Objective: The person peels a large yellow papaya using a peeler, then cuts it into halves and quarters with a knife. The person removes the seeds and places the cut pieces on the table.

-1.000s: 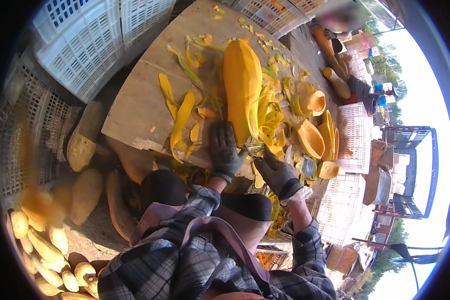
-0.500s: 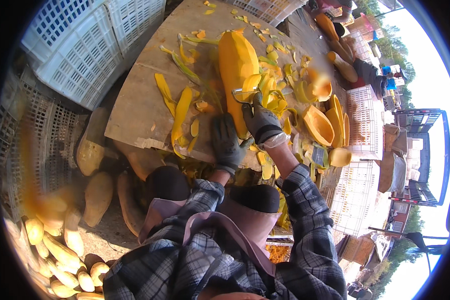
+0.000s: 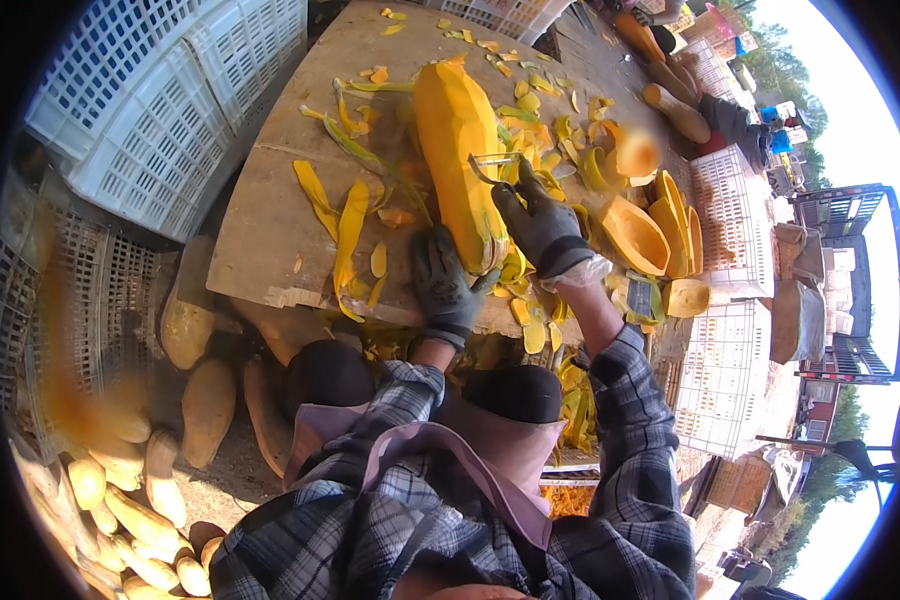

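Observation:
A long, partly peeled orange squash (image 3: pixel 450 140) lies on a wooden board (image 3: pixel 265 230), with its stem end toward me. My gloved left hand (image 3: pixel 442 285) lies with extended fingers beside its lower end, touching it. My gloved right hand (image 3: pixel 538 225) grips a metal peeler (image 3: pixel 495 165) over the squash's right side, partway along its length. Yellow peel strips (image 3: pixel 350 245) and small scraps lie around the squash. Hollowed orange squash pieces (image 3: pixel 633 237) sit to the right of my right hand.
White plastic crates stand at the upper left (image 3: pixel 140 90) and along the right (image 3: pixel 720 230). Whole tan squashes (image 3: pixel 208 410) lie on the ground at the lower left. A partly visible co-worker (image 3: pixel 650 10) is at the far end, near more squashes. A truck (image 3: pixel 845 280) stands behind the crates.
My right hand and the peeler have moved forward along the squash from its near end. The long peel hanging from the squash has come away. My left hand stays at the lower end.

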A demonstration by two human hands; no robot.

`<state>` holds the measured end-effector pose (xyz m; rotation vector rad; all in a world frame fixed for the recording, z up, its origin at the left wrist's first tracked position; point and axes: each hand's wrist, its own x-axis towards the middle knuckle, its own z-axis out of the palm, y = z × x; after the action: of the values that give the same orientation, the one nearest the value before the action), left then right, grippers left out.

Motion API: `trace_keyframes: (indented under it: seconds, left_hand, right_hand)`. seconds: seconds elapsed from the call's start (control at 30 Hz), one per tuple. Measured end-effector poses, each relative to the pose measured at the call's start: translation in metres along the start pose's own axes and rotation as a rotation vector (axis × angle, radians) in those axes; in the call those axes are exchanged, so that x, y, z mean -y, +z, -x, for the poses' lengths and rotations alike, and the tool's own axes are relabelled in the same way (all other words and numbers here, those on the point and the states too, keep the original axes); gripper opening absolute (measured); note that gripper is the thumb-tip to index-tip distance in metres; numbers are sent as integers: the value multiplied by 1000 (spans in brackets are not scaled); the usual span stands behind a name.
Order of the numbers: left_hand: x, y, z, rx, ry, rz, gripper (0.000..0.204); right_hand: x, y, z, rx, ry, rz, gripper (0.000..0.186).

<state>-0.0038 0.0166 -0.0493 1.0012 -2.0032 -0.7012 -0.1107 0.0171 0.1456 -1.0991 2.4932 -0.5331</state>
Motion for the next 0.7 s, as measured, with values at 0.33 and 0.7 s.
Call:
trace_keyframes:
  seconds: [0.33, 0.7]
  left_hand:
    - [5, 0, 1, 42, -23, -2, 109]
    - [9, 4, 4, 121, -33, -43, 113]
  right_hand:
    - [-59, -9, 73, 434, -84, 376, 61]
    - [-25, 43, 7, 99, -95, 150, 63]
